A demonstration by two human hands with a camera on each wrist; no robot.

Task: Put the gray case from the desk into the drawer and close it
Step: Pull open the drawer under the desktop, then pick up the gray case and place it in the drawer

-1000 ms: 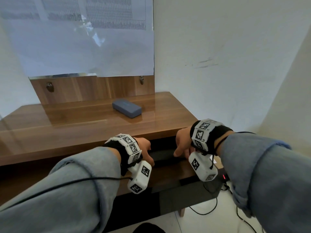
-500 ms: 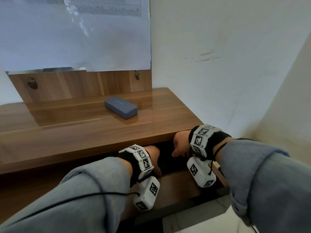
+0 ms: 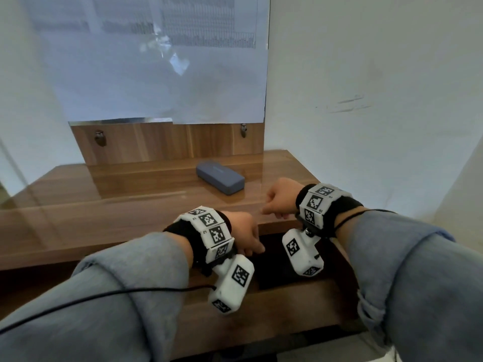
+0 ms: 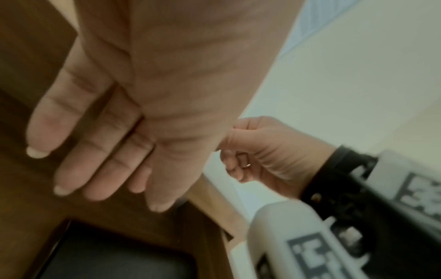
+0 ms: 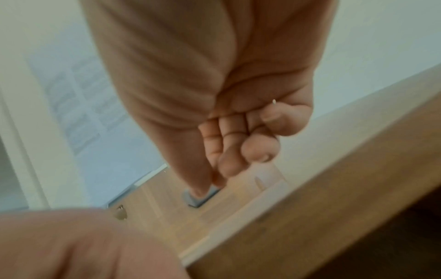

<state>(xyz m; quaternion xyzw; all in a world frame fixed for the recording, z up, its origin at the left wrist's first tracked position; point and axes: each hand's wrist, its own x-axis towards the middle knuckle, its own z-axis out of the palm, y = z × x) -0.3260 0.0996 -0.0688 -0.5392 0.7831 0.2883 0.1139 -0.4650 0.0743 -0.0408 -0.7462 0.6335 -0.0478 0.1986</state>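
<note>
One flat gray rectangular case (image 3: 220, 176) lies on the glossy wooden desk (image 3: 104, 205), mostly hidden behind fingers (image 5: 190, 160) in the right wrist view. One open dark-lined wooden drawer (image 3: 271, 275) shows partly beneath two hands: left hand (image 3: 244, 235) straight-fingered, right hand (image 3: 281, 198) curled, empty

Bare desktop (image 3: 130, 205) between right hand (image 3: 281, 198) and gray case (image 3: 220, 176)

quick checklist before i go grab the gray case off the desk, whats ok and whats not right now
1. Wooden drawer pulled out: ok.
2. Drawer's inside free of clutter: cannot tell, the wrists hide part.
3. Gray rectangular case lying free on the wooden desk: ok.
4. Right hand empty: ok.
5. Right hand opened for the grasp: not ok, fingers curled.
6. Left hand clear of the drawer opening: not ok, it is over it.
</note>
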